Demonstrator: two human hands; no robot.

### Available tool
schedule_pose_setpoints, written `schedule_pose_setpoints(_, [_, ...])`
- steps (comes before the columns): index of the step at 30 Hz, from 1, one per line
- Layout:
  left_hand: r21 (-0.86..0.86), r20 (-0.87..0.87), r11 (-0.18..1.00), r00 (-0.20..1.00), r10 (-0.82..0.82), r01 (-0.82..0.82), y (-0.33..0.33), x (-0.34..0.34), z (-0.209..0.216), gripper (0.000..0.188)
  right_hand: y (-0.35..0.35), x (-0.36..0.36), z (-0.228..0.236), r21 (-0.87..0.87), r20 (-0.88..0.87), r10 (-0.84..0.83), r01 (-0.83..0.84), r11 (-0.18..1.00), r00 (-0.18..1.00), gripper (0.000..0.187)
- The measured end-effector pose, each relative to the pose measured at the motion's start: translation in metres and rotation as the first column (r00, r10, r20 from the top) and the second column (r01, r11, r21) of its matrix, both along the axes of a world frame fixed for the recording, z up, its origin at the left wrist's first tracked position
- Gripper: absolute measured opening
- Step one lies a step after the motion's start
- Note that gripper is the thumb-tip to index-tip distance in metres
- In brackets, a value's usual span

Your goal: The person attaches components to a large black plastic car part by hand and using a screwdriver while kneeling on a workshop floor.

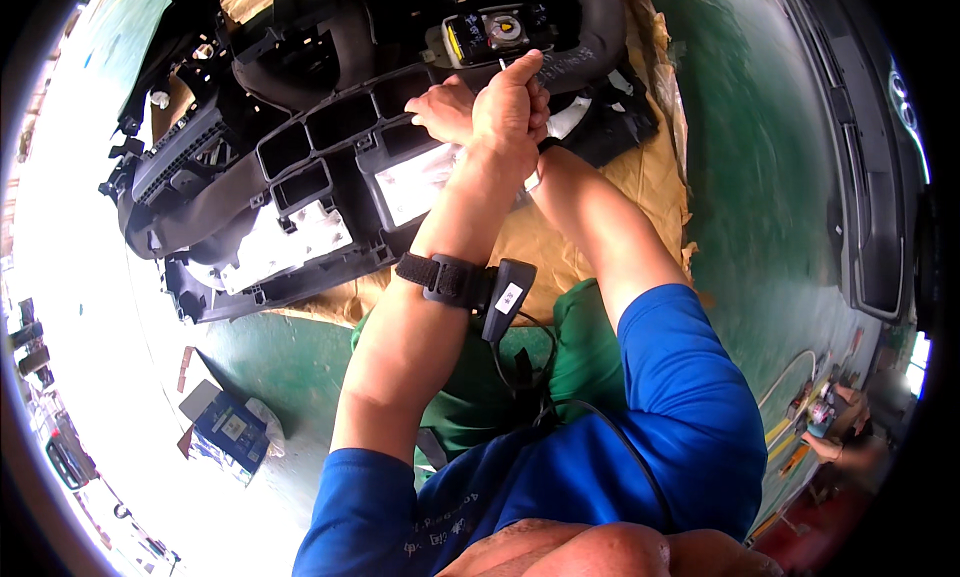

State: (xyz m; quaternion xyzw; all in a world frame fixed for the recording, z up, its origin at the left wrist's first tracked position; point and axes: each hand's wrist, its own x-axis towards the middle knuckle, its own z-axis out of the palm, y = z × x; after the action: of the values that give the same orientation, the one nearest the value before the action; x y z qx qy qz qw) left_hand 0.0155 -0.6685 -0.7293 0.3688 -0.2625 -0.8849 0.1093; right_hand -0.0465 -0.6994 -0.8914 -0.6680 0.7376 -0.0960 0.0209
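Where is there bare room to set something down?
Green floor between the brown paper and long black panel on the right; a smaller paper strip beside the right forearm. Crowded: the black ducted frame, around left hand and right hand.

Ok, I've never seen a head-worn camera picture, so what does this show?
There's no machine, just a person working bare-handed, seen from above by a wide fisheye camera on the person's head, which bends straight edges. The forearms cross near the wrists, so the curled left hand appears to the right of the right hand. Both are over a large black plastic assembly with rectangular openings, on crumpled brown paper. Whether either hand holds anything is too unclear to tell.
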Motion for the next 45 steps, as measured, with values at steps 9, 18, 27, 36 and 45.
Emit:
schedule_pose_setpoints(9, [0.037,-0.009,0.999,1.0,-0.022,0.022,0.004,-0.003,0.004,0.034,0.006,-0.003,0.016,0.096,0.009,-0.009,0.008,0.995,1.0,0.028])
schedule_pose_setpoints(18, [0.042,0.008,0.999,1.0,-0.025,0.025,0.007,-0.01,-0.001,0.027,-0.006,-0.015,-0.018,0.031,-0.089,0.065,-0.063,0.998,0.994,0.014])
schedule_pose_setpoints(27, [0.023,-0.007,1.0,1.0,-0.01,0.01,0.002,-0.004,-0.007,0.03,-0.014,0.009,0.014,0.121,0.07,0.034,-0.042,0.992,0.997,0.029])
schedule_pose_setpoints(36, [0.045,0.019,0.999,1.0,0.0,-0.001,0.007,-0.006,0.0,0.028,-0.009,-0.001,0.0,0.032,0.078,0.043,-0.045,0.998,0.996,0.027])
schedule_pose_setpoints(45, [0.072,0.013,0.997,1.0,0.016,-0.017,0.007,-0.006,0.001,0.029,-0.009,0.0,-0.001,-0.008,0.061,0.076,-0.076,0.997,0.995,0.024])
